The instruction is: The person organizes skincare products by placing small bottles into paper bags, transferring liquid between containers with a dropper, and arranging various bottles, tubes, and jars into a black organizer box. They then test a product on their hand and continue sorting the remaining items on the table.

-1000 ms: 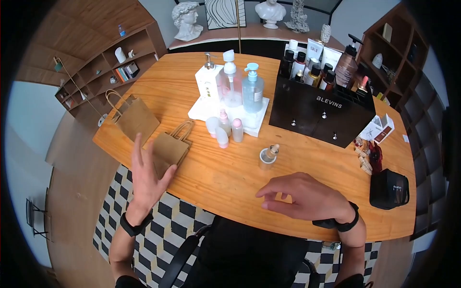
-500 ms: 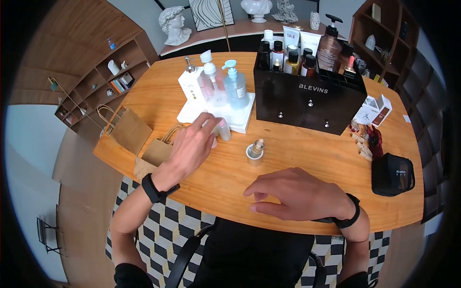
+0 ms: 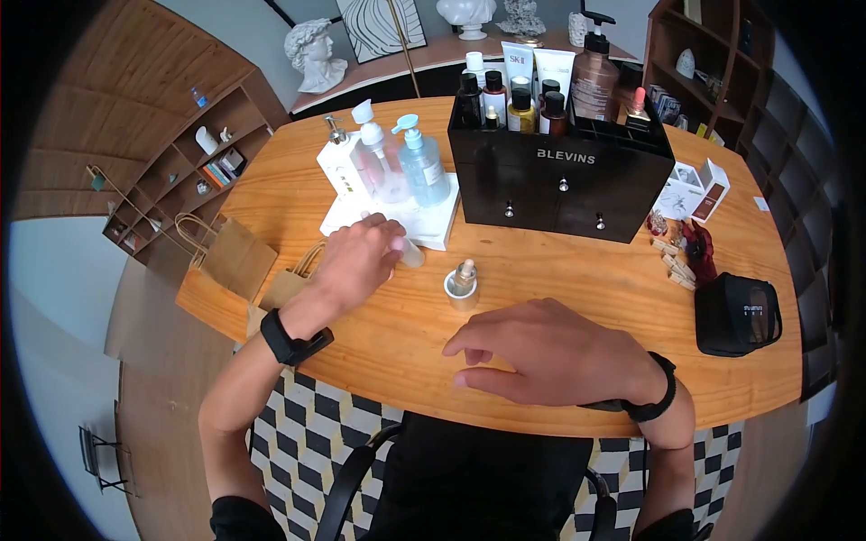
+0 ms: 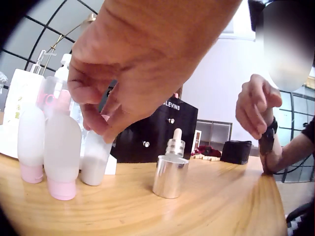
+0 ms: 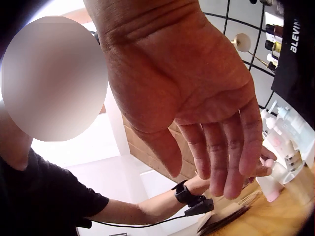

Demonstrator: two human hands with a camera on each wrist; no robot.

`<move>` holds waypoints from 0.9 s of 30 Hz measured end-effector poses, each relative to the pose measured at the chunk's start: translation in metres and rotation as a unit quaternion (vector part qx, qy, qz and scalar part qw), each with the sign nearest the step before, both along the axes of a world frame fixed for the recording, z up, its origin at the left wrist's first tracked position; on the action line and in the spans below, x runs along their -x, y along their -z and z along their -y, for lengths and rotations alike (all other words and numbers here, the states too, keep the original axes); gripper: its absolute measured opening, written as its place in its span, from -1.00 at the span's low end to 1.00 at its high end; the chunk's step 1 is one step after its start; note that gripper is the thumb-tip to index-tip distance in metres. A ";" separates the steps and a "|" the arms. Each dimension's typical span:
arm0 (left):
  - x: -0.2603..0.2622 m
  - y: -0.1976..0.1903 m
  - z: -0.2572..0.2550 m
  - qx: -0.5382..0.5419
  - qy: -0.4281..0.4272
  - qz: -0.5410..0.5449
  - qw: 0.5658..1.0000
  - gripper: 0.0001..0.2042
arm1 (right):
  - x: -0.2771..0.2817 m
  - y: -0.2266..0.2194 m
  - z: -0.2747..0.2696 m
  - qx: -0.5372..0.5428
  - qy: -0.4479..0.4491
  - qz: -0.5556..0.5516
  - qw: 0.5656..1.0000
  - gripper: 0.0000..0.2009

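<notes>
My left hand [image 3: 356, 263] reaches down over small travel bottles in front of the white tray [image 3: 437, 236]. In the left wrist view its fingertips pinch the top of a frosted travel bottle [image 4: 95, 164], which stands upright on the table. Beside it are two more frosted bottles with pink ends: one with a pink top [image 4: 62, 147] and one behind it [image 4: 31, 140]. A silver dropper bottle [image 3: 462, 290] stands between my hands. My right hand [image 3: 555, 352] hovers near the table's front edge, fingers loosely bent, holding nothing.
Pump bottles, one of them blue [image 3: 422, 171], crowd the tray. A black cosmetics organizer [image 3: 528, 194] full of bottles stands behind the dropper bottle. Brown paper bags [image 3: 236, 261] lie at left. A black pouch [image 3: 735, 316], wooden clips [image 3: 677, 266] and small boxes [image 3: 690, 189] sit at right.
My left hand has moved from above the paper bags, right and forward, to the travel bottles and now pinches one. The head view has shifted to the right. My right hand keeps its pose.
</notes>
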State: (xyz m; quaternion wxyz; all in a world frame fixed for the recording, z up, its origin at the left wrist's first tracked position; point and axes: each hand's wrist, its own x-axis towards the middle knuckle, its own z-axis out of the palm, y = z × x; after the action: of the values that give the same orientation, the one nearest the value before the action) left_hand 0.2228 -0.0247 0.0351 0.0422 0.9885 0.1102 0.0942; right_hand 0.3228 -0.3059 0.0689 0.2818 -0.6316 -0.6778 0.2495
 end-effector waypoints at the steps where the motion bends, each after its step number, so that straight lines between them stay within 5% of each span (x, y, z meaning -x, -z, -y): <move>1: 0.004 -0.002 -0.002 0.000 -0.001 0.000 1.000 -0.67 | -0.002 -0.001 -0.001 -0.002 0.013 -0.002 1.000 -0.70; 6: 0.022 -0.026 0.004 0.214 -0.031 0.041 0.975 -0.77 | -0.008 0.009 -0.010 -0.017 0.066 0.006 0.998 -0.70; 12: 0.042 -0.033 0.018 0.236 -0.006 0.025 0.971 -0.78 | -0.002 0.023 -0.029 -0.064 0.143 -0.074 0.985 -0.71; 17: 0.051 -0.026 0.054 0.259 0.037 0.046 0.964 -0.81 | 0.019 0.058 -0.044 -0.192 0.170 0.002 0.966 -0.44; 27: 0.061 -0.003 0.068 0.322 0.071 0.127 0.935 -0.58 | 0.009 0.042 -0.045 -0.167 0.203 -0.031 0.964 -0.46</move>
State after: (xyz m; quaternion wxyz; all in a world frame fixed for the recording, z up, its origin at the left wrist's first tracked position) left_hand 0.1622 -0.0925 0.0379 0.3788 0.9069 0.0577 0.1752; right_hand 0.3137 -0.2614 0.0273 0.4491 -0.6920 -0.5580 0.0901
